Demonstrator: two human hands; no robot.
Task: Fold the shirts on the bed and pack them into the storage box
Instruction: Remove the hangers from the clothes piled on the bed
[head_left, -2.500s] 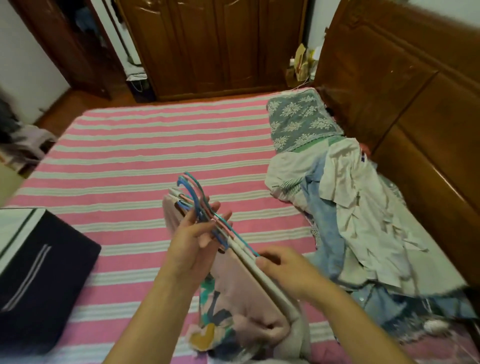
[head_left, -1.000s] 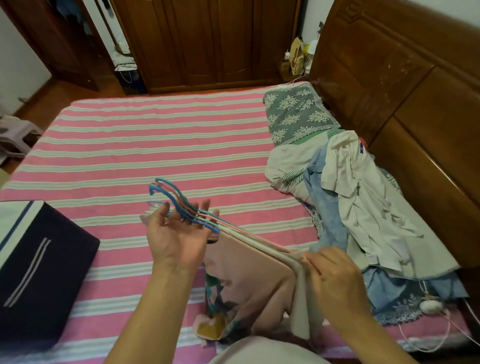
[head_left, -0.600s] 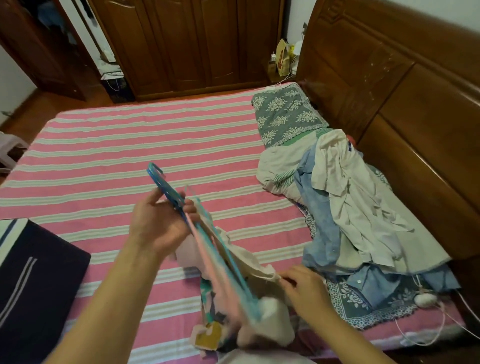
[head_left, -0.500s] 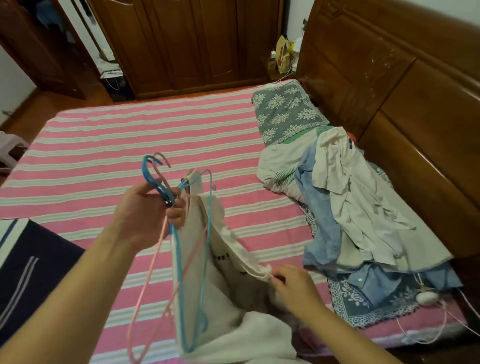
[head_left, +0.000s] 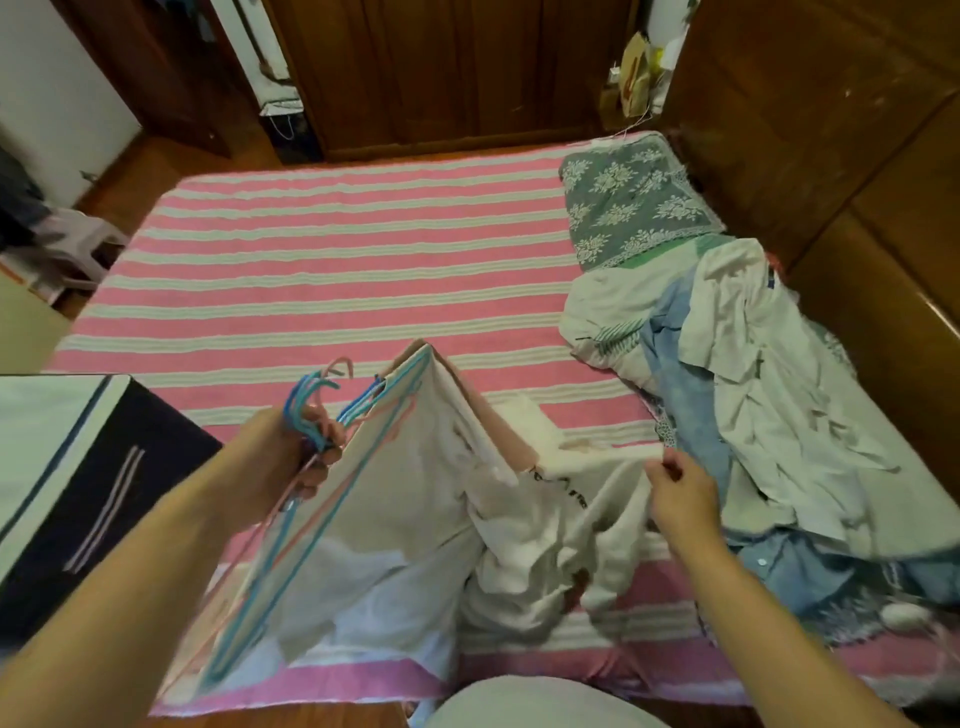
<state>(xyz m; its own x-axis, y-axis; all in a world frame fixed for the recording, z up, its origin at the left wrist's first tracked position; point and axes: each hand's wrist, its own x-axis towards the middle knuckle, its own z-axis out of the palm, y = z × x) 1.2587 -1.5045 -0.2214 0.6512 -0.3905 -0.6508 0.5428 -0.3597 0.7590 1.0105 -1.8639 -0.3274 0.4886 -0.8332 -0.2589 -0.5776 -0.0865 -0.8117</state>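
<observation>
Left hand (head_left: 283, 457) clenched round blue and pink plastic hanger hooks (head_left: 311, 400); right hand (head_left: 680, 499) pinching soft cream cotton shirt (head_left: 415, 493). Limp, light; best held at shoulders.

a: what's past the bed?
b: a dark wooden wardrobe (head_left: 441, 73), wooden headboard (head_left: 831, 156) at right.
a: and by the headboard?
b: a grey floral pillow (head_left: 631, 200) (lace-edged); a plastic stool (head_left: 78, 244) stands far left.

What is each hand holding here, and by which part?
Left hand grips the hangers by their hooks. Right hand pinches a fabric edge of the white shirt.
</observation>
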